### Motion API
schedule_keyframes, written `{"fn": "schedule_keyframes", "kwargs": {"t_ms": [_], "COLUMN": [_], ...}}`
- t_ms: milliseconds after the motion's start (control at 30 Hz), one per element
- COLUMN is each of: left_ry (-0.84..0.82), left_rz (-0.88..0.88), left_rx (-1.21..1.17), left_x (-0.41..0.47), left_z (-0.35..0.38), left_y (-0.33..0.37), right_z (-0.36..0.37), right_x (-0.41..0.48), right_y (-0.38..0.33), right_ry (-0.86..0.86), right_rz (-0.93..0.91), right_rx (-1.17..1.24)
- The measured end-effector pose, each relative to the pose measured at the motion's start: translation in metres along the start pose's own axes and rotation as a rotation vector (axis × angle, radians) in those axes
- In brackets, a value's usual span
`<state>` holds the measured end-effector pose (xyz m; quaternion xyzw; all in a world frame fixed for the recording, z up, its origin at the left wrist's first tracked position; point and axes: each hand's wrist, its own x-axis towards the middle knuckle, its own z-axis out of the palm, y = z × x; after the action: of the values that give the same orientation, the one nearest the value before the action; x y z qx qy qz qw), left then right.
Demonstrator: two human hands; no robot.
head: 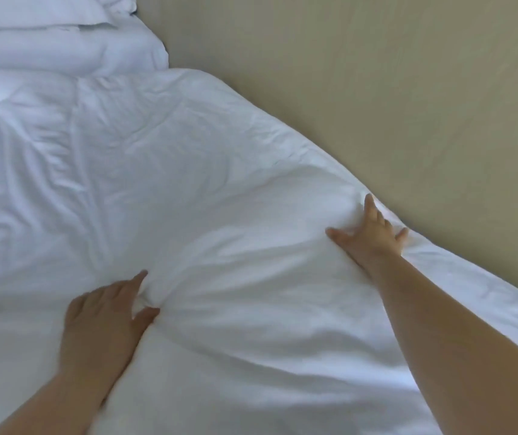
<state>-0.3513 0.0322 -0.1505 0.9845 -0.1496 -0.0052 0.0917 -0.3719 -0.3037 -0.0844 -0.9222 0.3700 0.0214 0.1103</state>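
1. A person leans over a bed to smooth a white duvet (220, 183), which covers the mattress from the near edge of the view up to the pillows (47, 42) at upper left, with one side running along a beige wall (376, 89)
2. The right hand (372, 237) lies palm down at the duvet's wall-side edge, fingers spread wide and pressing the cloth flat
3. The left hand (103, 315) rests palm down nearer the middle, fingers fairly straight; creases gather between thumb and forefinger, and whether it nips the cloth there or merely presses cannot be told
4. The step in hand appears to be flattening the cover, with ripples yet to be worked out across the centre and left
5. The next move likely calls for both palms to sweep outward from the bulge between them, with light, even pressure so no fresh folds form
6. The duvet's long axis runs diagonally, from lower right along the wall to upper left, its head end pointing at the pillows
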Motion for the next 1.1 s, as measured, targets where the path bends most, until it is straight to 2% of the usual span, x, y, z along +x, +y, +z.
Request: {"fn": "schedule_keyframes", "kwargs": {"t_ms": [67, 133, 233, 300, 400, 433, 500, 533, 667, 733, 867, 933, 967, 1033, 1067, 1100], "left_ry": [0.162, 0.146, 0.102, 0.103, 0.345, 0.429, 0.528, 0.521, 0.306, 0.262, 0.320, 0.318, 0.308, 0.274, 0.243, 0.211], "left_rz": [0.093, 0.066, 0.055, 0.044, -0.017, -0.052, -0.085, -0.071, 0.097, 0.076, 0.055, 0.057, 0.056, 0.045, 0.033, 0.024], "left_rx": [0.012, 0.016, 0.038, 0.030, -0.076, -0.114, -0.158, -0.145, 0.013, 0.012, 0.015, 0.015, 0.018, 0.005, -0.005, -0.010], "left_x": [-0.002, -0.004, 0.001, 0.009, 0.034, 0.045, 0.066, 0.071, 0.061, 0.063, 0.076, 0.077, 0.075, 0.074, 0.074, 0.073], "left_z": [0.009, 0.011, 0.013, 0.015, -0.005, -0.016, -0.026, -0.020, 0.043, 0.055, 0.058, 0.062, 0.064, 0.061, 0.057, 0.054], "left_y": [0.002, 0.006, 0.015, 0.017, 0.036, 0.045, 0.058, 0.060, 0.056, 0.054, 0.045, 0.045, 0.044, 0.045, 0.048, 0.050], "right_z": [0.011, 0.021, 0.035, 0.034, 0.005, -0.008, -0.023, -0.021, 0.023, 0.039, 0.035, 0.027, 0.027, 0.041, 0.055, 0.073], "right_x": [0.015, 0.015, 0.011, 0.011, 0.026, 0.034, 0.051, 0.057, 0.060, 0.063, 0.066, 0.054, 0.038, -0.015, -0.047, -0.080], "right_y": [0.001, 0.000, 0.003, 0.006, 0.016, 0.021, 0.028, 0.033, 0.055, 0.063, 0.056, 0.044, 0.034, 0.008, -0.004, -0.011], "right_ry": [-0.073, -0.077, 0.110, 0.246, 0.667, 0.699, 0.511, 0.424, 0.114, 0.079, 0.070, 0.120, 0.191, 0.402, 0.417, 0.355], "right_rz": [0.034, -0.004, -0.100, -0.133, -0.258, -0.247, -0.138, -0.084, 0.027, 0.030, 0.063, 0.098, 0.062, -0.225, -0.424, -0.600], "right_rx": [-0.004, -0.105, -0.214, -0.191, -0.078, -0.080, -0.073, -0.078, -0.172, -0.174, -0.172, -0.158, -0.145, -0.079, -0.046, -0.063]}}
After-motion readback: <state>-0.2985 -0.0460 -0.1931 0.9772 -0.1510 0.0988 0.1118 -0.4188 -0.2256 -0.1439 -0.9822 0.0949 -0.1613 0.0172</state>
